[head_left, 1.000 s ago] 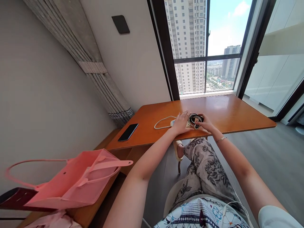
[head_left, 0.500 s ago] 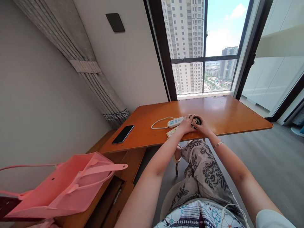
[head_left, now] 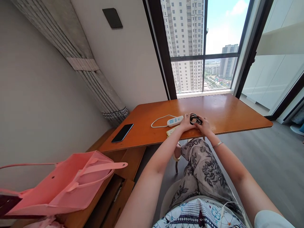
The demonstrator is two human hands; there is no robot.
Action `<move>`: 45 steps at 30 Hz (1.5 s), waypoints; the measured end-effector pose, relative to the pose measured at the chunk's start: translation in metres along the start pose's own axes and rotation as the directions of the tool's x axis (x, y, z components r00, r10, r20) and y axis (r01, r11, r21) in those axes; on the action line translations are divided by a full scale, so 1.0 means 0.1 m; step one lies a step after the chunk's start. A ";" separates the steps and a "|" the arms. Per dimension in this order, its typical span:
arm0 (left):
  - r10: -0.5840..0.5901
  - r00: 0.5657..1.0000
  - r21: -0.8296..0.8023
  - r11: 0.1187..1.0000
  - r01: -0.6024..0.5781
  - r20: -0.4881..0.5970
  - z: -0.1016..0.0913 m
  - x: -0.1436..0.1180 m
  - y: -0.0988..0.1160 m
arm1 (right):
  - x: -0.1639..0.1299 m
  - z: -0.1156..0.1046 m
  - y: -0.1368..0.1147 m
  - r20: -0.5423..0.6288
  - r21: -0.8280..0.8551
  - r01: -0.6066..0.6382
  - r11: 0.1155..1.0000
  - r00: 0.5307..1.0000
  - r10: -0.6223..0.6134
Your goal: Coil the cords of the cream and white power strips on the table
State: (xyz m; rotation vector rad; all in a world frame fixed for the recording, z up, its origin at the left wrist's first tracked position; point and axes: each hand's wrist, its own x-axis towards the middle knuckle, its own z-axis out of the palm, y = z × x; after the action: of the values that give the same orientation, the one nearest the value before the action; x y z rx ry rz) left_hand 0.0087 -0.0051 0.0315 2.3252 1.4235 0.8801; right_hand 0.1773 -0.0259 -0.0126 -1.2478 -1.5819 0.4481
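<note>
- Nearest, the person's lap shows patterned trousers point(head_left: 204, 171) below a printed top point(head_left: 190, 218).
- A pink bag point(head_left: 64, 186) sits open at the left, on a wooden ledge lower than the tabletop.
- The wooden table point(head_left: 220, 109) spans the middle, with a dark-screened phone point(head_left: 123, 133) lying flat near its left edge.
- A cream power strip point(head_left: 171, 131) lies near the table's front edge, partly hidden by the left forearm.
- The right hand point(head_left: 204, 126) grips the right side of a coiled cable point(head_left: 196, 119) — thumb in front, fingers curled about the loops; a thin bracelet point(head_left: 217, 144) circles that wrist.
- The left hand point(head_left: 186, 123) closes on the coil's left side, thumb toward the right hand, fingers bent and close together; their exact hold on the loops is too small to tell.
- The coil, in dark and pale loops, is between both hands, over the table's front half.
- A white power strip point(head_left: 174, 121) lies just left of the left hand — a white cord point(head_left: 158, 122) curves beside it.
- Farthest, beyond the table, a window point(head_left: 222, 28) shows tall buildings point(head_left: 187, 38).
</note>
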 end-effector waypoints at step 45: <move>-0.483 0.872 -0.790 0.562 0.246 -0.072 0.13 0.21 0.09 | 0.03 -0.01 0.08 -0.066 0.081 -0.128 0.988 0.989 0.134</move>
State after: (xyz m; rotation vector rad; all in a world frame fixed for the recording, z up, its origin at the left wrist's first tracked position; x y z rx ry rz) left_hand 0.0298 0.0103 0.0338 1.2295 1.2097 1.3754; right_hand 0.1827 -0.0204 -0.0167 -1.3000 -1.4156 0.5372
